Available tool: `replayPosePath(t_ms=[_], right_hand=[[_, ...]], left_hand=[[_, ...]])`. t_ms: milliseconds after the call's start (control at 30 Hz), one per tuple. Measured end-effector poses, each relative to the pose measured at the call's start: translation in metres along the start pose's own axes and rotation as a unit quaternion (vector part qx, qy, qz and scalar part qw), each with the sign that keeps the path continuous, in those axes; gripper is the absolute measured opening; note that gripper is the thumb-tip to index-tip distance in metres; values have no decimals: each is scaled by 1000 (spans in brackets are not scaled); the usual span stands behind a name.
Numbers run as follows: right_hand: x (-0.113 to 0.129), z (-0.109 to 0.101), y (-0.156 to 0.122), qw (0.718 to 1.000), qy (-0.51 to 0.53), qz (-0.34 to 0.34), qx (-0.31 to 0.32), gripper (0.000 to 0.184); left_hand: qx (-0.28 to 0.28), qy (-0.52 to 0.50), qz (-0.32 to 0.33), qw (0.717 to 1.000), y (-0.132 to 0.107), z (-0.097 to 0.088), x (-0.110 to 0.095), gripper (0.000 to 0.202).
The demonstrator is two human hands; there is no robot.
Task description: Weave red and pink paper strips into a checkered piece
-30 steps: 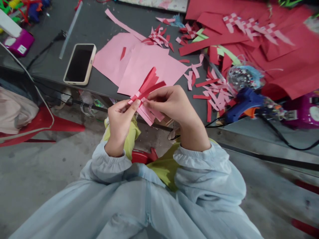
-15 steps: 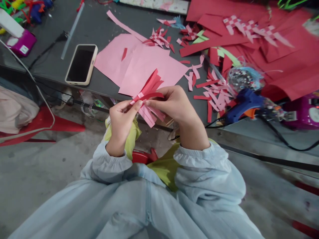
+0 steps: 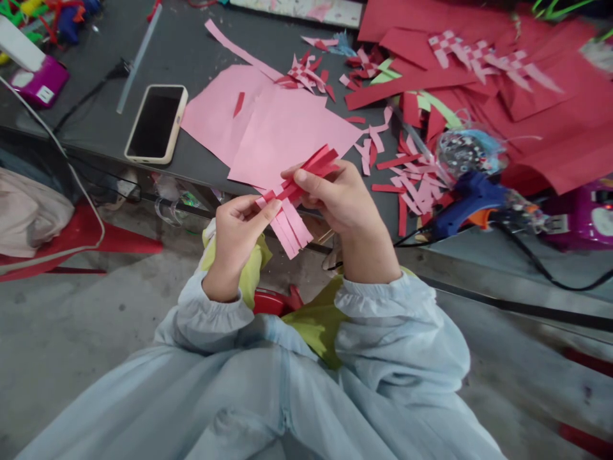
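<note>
A small weave of red and pink paper strips is held in front of my chest, just short of the table edge. My left hand pinches its left end between thumb and forefinger. My right hand is closed on the red strips, which stick out up and to the right past my thumb. The pink strips hang down loose between my hands. Both sleeves are pale blue.
Pink paper sheets lie on the grey table beyond my hands, a phone to their left. Red sheets, cut strips, a blue glue gun with its cable and a purple object crowd the right.
The red strips have swung from pointing up to pointing right, and my right hand has shifted up along them. My left hand has kept its pinch.
</note>
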State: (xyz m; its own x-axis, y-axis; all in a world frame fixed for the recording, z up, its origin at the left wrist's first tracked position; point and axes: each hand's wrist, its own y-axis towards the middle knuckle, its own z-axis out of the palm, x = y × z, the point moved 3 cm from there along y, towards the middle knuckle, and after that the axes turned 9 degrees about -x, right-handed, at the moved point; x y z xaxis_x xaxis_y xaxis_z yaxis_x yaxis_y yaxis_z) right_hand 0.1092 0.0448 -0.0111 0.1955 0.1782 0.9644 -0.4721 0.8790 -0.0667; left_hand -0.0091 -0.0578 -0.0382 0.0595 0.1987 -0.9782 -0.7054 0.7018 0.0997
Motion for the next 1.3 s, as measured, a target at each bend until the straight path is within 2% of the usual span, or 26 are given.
replayPosePath(t_ms=[133, 300, 400, 567, 767, 1000, 1167, 1300], right_hand=[[-1, 0, 1, 1000, 8, -17, -24, 37], [-5, 1, 3, 999, 7, -25, -46, 40], [-8, 2, 4, 998, -9, -27, -57, 39], [-9, 3, 4, 996, -3, -44, -72, 38], [-12, 3, 3, 993, 2, -70, -91, 38], [-13, 1, 5, 992, 19, -80, -93, 30], [-10, 0, 7, 992, 0, -86, -92, 31], [-9, -1, 5, 994, -15, -58, -91, 38]], left_hand=[[16, -24, -24, 999, -1, 0, 2, 23], [91, -13, -91, 992, -5, 4, 5, 27], [77, 6, -98, 992, -7, 4, 4, 23], [46, -19, -97, 994, -6, 4, 4, 23], [-1, -3, -73, 997, -5, 3, 2, 26], [40, -2, -77, 996, -5, 5, 5, 33], [17, 47, -39, 998, -5, 1, 3, 48], [20, 64, -34, 997, -7, 3, -1, 49]])
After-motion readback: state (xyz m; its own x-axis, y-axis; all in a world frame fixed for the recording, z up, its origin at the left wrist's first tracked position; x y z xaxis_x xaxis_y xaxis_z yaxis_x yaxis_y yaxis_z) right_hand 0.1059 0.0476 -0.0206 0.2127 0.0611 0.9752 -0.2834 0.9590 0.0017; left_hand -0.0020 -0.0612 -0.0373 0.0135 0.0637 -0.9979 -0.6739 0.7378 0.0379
